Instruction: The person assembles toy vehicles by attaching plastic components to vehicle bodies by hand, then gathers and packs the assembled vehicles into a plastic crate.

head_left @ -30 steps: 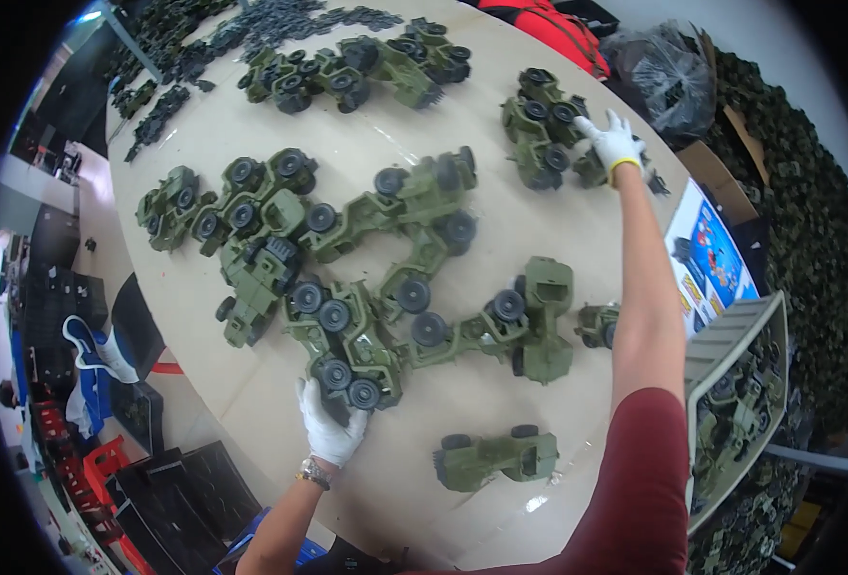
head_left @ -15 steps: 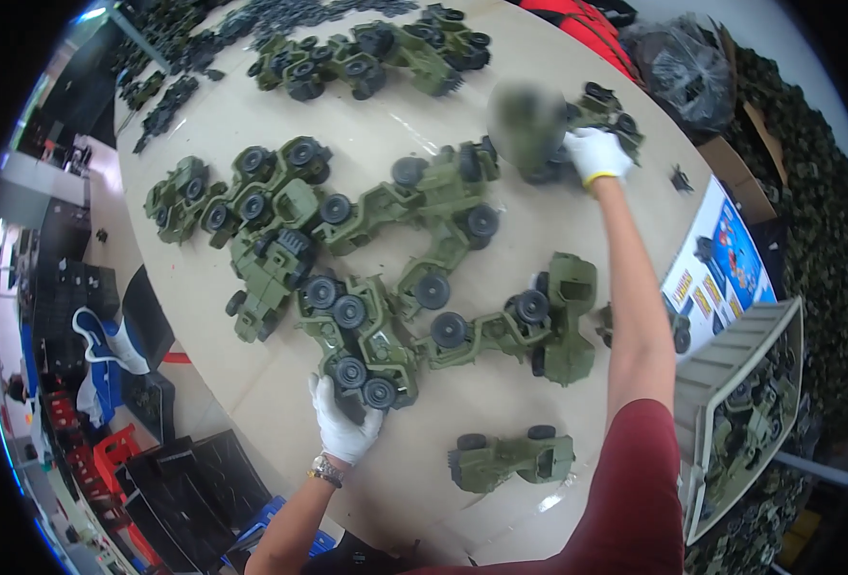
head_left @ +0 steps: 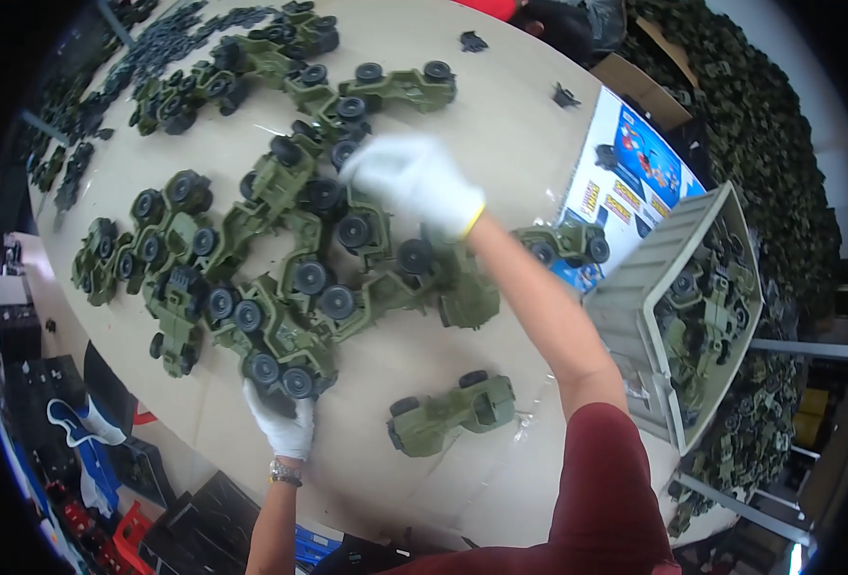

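Note:
My left hand (head_left: pixel 283 422), in a white glove, is closed on the near end of an olive-green toy jeep (head_left: pixel 285 337) with black wheels, at the near edge of a jumbled group. My right hand (head_left: pixel 414 184), also gloved and smeared by motion, is over the right side of this group, close to a jeep's black wheels (head_left: pixel 344 153). Its fingers are too blurred to read. Under my right forearm lies another jeep (head_left: pixel 469 292). One separate jeep (head_left: pixel 453 414) rests on the table between my arms.
More toy jeeps (head_left: pixel 400 88) lie farther back on the pale table (head_left: pixel 501 144). Dark small parts (head_left: pixel 184 48) are heaped at the far left. On the right stand a grey bin (head_left: pixel 656 297) of jeeps and a printed blue-and-white sheet (head_left: pixel 625 163); beyond them is a large green pile (head_left: pixel 769 144).
My right hand has swept left and nearer, and jeeps from the far right now lie closer to the group. My left hand stays at the same jeep. The whole view has shifted.

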A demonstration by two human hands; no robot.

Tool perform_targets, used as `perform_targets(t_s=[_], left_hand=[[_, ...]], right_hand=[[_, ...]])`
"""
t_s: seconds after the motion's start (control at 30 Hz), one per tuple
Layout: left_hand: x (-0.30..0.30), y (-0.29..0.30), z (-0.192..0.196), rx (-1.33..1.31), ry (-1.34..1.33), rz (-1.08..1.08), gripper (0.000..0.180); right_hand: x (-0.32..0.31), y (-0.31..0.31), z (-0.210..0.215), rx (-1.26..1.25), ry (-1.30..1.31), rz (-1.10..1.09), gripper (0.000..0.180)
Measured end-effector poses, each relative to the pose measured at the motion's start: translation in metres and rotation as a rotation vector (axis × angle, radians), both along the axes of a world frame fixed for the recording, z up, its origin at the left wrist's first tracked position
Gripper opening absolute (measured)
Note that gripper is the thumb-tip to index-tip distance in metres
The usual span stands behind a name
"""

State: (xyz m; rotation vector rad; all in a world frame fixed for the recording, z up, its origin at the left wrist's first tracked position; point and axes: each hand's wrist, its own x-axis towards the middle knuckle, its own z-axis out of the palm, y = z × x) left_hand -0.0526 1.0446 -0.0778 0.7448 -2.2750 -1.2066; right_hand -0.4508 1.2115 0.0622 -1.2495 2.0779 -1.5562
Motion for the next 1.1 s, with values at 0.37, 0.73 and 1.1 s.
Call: perform_targets(t_s=[0.37, 0.73, 1.1], left_hand=[[-0.007, 0.009, -0.006, 0.104, 0.051, -0.055, 0.098], [0.008, 0.0, -0.005, 0.056, -0.076, -0.04, 0.108], [0.013, -0.007, -0.002, -0.093, -0.2, -0.079, 0.105]], right_hand=[[-0.217, 0.318, -0.106, 1.491, 0.04, -1.01, 0.079], [-0.284, 0.265, -0.139, 0.742, 0.366, -1.437, 0.053], [-0.285, 0.193, -0.115, 1.18, 0.319, -1.016, 0.033]])
